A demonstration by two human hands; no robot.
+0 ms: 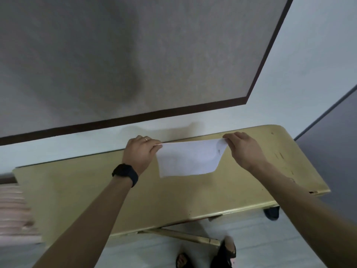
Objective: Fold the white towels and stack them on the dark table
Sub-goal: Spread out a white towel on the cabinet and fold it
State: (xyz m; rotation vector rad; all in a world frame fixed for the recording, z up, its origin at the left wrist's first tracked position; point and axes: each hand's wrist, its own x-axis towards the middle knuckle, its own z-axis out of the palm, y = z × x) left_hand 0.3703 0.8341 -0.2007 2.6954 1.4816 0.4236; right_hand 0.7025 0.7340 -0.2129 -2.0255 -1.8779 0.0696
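A small white towel (188, 159) hangs stretched between my two hands above the far part of a yellowish wooden table (173, 198). My left hand (142, 151), with a ring and a black wrist band, pinches the towel's upper left corner. My right hand (244, 149) pinches the upper right corner. The towel's lower edge droops toward the tabletop; whether it touches the wood cannot be told. No other towel and no stack shows.
The table stands against a pale wall (58, 147) with a dark trim band above it. Pinkish striped fabric (15, 209) lies at the left edge. My sandalled feet (224, 252) stand on the light floor below the table's near edge.
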